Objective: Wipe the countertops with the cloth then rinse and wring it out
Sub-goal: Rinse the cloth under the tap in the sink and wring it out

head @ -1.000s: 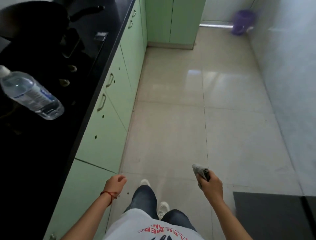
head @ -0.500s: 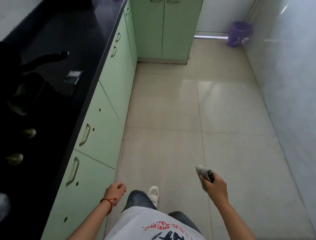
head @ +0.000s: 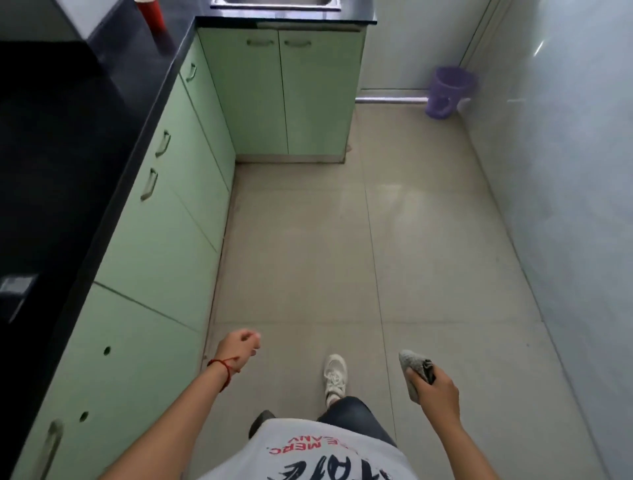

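Right hand: your right hand (head: 440,390) is closed around the cloth (head: 412,370), held low over the floor at the lower right, arm bare.
Cloth: grey and bunched, its free end pokes out ahead of your fist; it touches nothing but your hand and is well apart from the countertop.
Left hand: your left hand (head: 239,347) is loosely curled and grips nothing; it hangs just beside the lower cabinet fronts, with a red string (head: 224,366) around the wrist.
Countertop: the black countertop (head: 102,144) runs along your left and turns a corner at the far end, where it carries on across the top of the view.
Sink: a steel sink (head: 275,4) is set in the far run of the countertop, only its near rim in view at the top edge.
Red cup: a red cup (head: 150,13) stands near the countertop's far corner, left of the sink.
Cabinets: pale green cabinets (head: 191,192) sit under both runs, with metal handles.
Floor: beige tiled floor (head: 308,246); your white shoe (head: 335,377) is planted between your two hands.
Bin: a purple bin (head: 448,90) stands in the far right corner of the floor against the wall.
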`<action>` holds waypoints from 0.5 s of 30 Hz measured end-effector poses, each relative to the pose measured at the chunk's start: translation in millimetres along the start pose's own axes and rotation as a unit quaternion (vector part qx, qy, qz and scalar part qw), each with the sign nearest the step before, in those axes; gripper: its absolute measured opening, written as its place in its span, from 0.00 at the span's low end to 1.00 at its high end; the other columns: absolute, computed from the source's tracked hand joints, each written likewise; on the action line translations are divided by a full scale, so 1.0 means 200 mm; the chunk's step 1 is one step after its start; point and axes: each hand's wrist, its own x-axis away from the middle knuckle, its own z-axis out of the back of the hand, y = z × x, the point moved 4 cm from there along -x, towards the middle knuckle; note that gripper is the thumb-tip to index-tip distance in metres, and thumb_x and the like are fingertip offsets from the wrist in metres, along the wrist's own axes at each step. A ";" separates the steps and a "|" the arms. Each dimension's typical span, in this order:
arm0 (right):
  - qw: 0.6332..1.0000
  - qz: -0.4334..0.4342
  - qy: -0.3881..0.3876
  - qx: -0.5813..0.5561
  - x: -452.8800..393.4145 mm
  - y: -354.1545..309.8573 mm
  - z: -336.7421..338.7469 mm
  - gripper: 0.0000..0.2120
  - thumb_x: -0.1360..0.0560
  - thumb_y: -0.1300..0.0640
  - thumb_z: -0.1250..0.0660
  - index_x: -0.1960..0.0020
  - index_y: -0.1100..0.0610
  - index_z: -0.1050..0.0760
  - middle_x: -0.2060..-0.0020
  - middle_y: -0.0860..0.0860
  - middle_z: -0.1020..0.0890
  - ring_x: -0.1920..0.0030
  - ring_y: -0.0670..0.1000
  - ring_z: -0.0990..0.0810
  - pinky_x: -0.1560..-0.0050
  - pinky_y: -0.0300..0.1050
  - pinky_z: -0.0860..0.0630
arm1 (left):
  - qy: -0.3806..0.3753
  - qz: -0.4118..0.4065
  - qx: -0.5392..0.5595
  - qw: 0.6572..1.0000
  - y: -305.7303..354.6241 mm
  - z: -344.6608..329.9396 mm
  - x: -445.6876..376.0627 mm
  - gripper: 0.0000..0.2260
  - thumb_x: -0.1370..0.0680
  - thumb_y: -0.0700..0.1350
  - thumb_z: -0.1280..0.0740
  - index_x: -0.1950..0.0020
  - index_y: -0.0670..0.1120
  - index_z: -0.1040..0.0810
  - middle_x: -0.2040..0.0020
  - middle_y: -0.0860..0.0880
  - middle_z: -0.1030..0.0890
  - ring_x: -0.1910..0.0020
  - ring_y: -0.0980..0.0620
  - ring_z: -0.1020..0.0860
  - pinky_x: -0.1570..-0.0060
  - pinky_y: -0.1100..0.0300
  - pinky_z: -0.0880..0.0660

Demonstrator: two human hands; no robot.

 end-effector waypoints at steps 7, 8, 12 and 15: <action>0.998 0.044 -0.039 0.014 -0.60 -0.63 0.02 0.03 0.28 0.59 0.32 0.57 0.54 0.26 0.64 0.54 0.23 0.59 0.54 0.25 0.64 0.43 0.35 | 0.026 0.060 0.055 0.996 0.35 0.02 -0.34 0.12 0.23 0.40 0.38 0.66 0.46 0.25 0.67 0.46 0.22 0.66 0.49 0.25 0.68 0.62 0.35; 0.998 0.050 -0.040 0.014 -0.69 -0.72 0.00 0.04 0.28 0.59 0.31 0.58 0.55 0.26 0.65 0.54 0.23 0.59 0.54 0.25 0.64 0.43 0.34 | 0.032 0.068 0.070 0.995 0.40 0.03 -0.40 0.12 0.23 0.39 0.38 0.66 0.46 0.25 0.67 0.46 0.23 0.68 0.49 0.25 0.69 0.62 0.35; 0.996 0.071 -0.049 0.024 -1.07 -1.06 -0.09 0.04 0.29 0.59 0.30 0.59 0.56 0.26 0.66 0.55 0.22 0.60 0.55 0.24 0.62 0.44 0.34 | 0.045 0.093 0.103 0.989 0.58 0.08 -0.67 0.08 0.23 0.39 0.39 0.61 0.44 0.25 0.68 0.47 0.23 0.69 0.51 0.26 0.69 0.63 0.34; 0.995 0.089 -0.049 0.025 -1.36 -1.31 -0.17 0.03 0.29 0.58 0.31 0.59 0.56 0.25 0.66 0.54 0.21 0.61 0.54 0.24 0.66 0.43 0.32 | 0.050 0.098 0.107 0.988 0.76 0.15 -0.95 0.06 0.23 0.39 0.39 0.59 0.43 0.24 0.68 0.47 0.23 0.69 0.51 0.26 0.69 0.62 0.35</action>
